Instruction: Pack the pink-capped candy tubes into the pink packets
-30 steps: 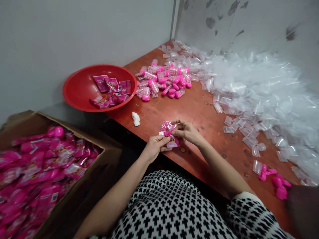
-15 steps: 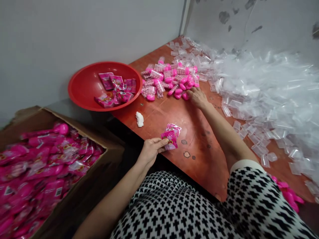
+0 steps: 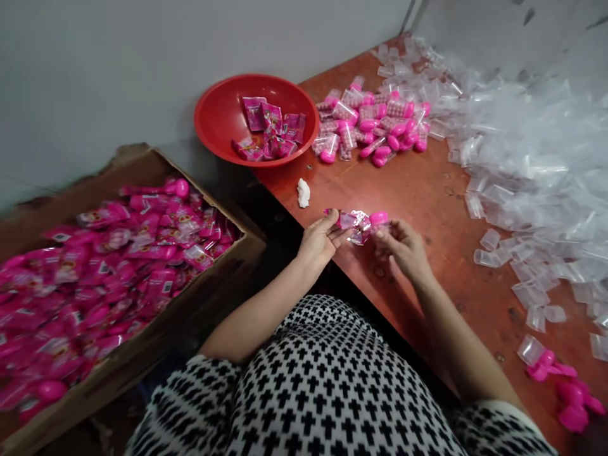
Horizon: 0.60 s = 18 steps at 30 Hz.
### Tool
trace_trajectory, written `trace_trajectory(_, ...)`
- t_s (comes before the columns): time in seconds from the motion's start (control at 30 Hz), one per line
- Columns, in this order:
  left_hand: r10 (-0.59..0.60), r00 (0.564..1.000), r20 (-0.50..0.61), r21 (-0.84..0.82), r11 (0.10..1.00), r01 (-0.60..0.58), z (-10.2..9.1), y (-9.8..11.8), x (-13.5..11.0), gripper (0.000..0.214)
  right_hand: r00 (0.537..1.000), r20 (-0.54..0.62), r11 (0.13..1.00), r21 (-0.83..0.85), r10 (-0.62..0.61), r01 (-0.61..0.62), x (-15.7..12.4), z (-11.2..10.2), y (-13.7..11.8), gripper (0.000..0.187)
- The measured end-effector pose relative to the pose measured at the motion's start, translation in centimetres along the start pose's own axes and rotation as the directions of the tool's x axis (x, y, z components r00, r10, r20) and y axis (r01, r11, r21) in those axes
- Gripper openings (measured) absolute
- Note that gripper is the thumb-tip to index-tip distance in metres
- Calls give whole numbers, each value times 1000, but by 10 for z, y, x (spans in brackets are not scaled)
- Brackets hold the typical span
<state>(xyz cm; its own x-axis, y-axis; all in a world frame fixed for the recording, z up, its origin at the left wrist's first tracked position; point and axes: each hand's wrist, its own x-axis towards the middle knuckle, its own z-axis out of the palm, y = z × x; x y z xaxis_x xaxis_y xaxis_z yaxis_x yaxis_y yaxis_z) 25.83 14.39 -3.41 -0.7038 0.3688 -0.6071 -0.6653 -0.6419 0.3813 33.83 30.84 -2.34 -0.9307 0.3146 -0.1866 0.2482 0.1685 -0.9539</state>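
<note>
I'm at a flat, reddish-brown, wood-look table (image 3: 332, 187), dark spots and scuffs on top. Plain, smooth grey wall (image 3: 118, 63) along the table's far left side. Paler grey wall with dark blotches (image 3: 560, 38) beyond the table's far right side. Narrow pale strip (image 3: 417, 14) in the corner behind the table. Light's dim, soft glare on the tabletop. Below the table's near edge: too dark for me to make out floor.
</note>
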Motion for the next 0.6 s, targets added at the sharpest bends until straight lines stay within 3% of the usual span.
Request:
trace_trajectory(0.07, 23, 999, 23, -14, 1000, -23, 2, -3, -2, 12, 1000, -21, 988, 154, -4, 7, -27, 22, -2, 38)
trace_trajectory(0.2, 81, 992, 96, 6, 997, -82, 3, -11, -6, 13, 992, -111, 967, 239, -61, 86, -46, 45, -4, 35)
trace_trajectory(0.43, 194, 972, 134, 102, 973, -208, -1, -17, -11, 23, 975, -203, 961, 238, -95, 143, -50, 51, 0, 30)
trace_trajectory(0.6, 163, 974, 156, 129, 975, -184, -1, -18, -13, 26, 973, -216, 959, 245, -86, 139, -54, 50, -2, 30)
